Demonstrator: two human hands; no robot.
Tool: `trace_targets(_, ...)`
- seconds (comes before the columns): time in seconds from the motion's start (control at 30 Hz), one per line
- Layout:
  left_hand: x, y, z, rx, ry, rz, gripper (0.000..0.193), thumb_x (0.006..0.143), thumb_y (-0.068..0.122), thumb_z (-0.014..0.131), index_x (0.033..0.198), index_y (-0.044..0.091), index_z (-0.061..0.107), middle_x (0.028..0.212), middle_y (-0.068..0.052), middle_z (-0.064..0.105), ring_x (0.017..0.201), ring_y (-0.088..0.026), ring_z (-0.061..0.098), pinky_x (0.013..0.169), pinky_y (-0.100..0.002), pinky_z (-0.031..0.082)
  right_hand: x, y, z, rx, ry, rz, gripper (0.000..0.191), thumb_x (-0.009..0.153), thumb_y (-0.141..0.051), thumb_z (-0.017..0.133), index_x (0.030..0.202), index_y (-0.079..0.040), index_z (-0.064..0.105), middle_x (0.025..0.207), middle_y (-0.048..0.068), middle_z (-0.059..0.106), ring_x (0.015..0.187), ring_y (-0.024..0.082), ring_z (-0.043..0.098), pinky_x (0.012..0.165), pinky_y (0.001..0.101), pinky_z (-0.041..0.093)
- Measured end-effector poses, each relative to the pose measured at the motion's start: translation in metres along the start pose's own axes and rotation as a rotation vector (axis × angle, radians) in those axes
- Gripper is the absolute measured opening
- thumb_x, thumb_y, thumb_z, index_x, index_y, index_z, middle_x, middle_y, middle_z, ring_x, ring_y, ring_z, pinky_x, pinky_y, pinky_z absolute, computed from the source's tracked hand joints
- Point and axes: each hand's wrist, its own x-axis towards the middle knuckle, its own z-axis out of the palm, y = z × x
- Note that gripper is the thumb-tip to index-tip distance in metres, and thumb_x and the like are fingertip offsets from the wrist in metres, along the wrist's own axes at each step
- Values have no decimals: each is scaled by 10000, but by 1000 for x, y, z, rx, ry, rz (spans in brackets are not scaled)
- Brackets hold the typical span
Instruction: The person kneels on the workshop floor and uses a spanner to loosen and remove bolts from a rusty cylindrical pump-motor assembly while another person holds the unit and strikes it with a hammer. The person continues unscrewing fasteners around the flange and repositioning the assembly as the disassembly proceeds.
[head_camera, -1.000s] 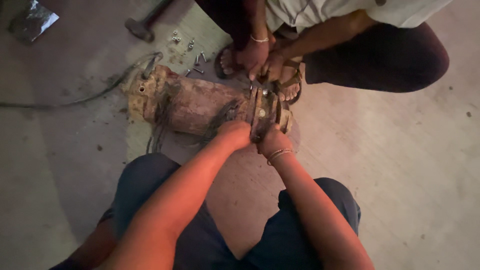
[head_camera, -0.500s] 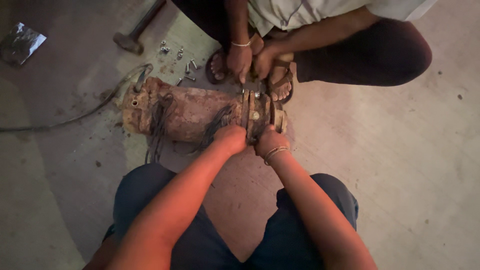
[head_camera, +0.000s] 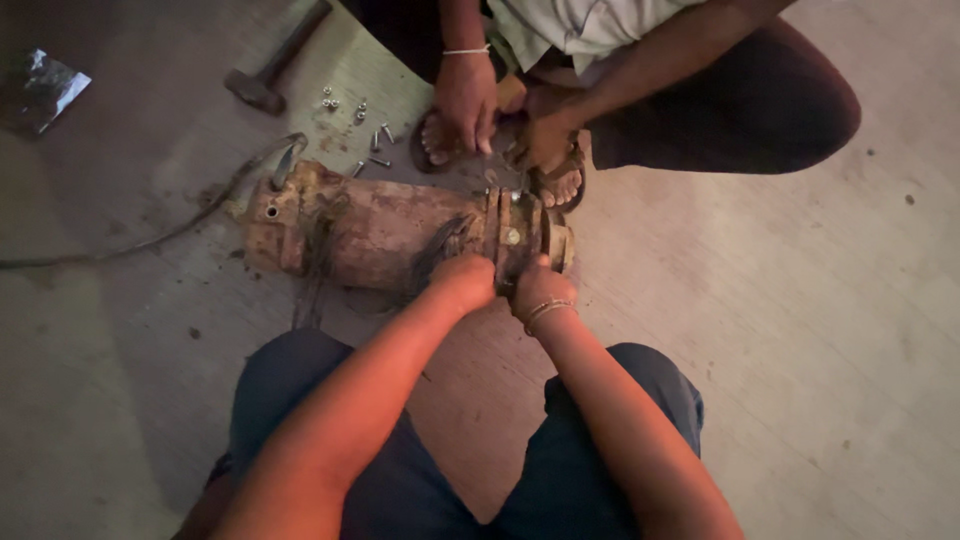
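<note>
A rusty, dirt-caked cylindrical motor body (head_camera: 370, 232) lies on its side on the floor between my knees and a person crouched opposite. Its right end carries a round flange (head_camera: 515, 232) with bolts. My left hand (head_camera: 463, 281) is closed against the near side of the flange joint. My right hand (head_camera: 541, 291), a bangle on the wrist, grips the flange edge beside it. What, if anything, lies inside my fingers is hidden. The other person's two hands (head_camera: 500, 118) hold something small just beyond the flange.
A hammer (head_camera: 272, 65) lies at the far left on the floor, with several loose bolts and nuts (head_camera: 360, 125) near it. A cable (head_camera: 160, 225) runs left from the motor. Crumpled foil (head_camera: 45, 88) sits at the top left corner. The other person's sandalled feet (head_camera: 555, 180) rest beside the flange.
The view has shifted so the motor sits lower and more central. My hands stay on the flange. The other person's hands have drawn back slightly from it.
</note>
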Motion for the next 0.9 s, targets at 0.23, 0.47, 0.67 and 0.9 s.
trace_targets(0.23,6,-4,7,11,7,-7,258,843,155,645,1033,48,782,1110,-208,729,1033,-386,713,867,-503,573,16,0,16,33,11,26,696,878,-345,767,1364,8,415,1056,229,748,994,387,743,827,468,594)
trace_targets(0.47,11,-8,19,12,32,-11,266,837,162,638,1039,57,776,1113,-198,723,1022,-381,713,846,-506,575,10,0,14,31,10,18,690,869,-353,779,1326,36,439,1054,228,760,995,364,749,855,455,584)
trace_targets(0.67,7,-18,42,191,126,103,226,934,185,582,1035,93,762,1002,-163,768,906,-357,749,763,-507,587,-2,-14,-5,56,-41,52,761,825,-333,812,1374,10,410,1051,185,771,980,336,769,824,430,605)
trace_targets(0.9,-10,-9,36,139,235,51,267,942,241,577,1062,58,729,1010,-187,738,891,-393,722,731,-529,568,-10,-16,-12,11,-82,12,822,852,-382,770,1431,45,371,984,157,806,889,302,820,767,409,639)
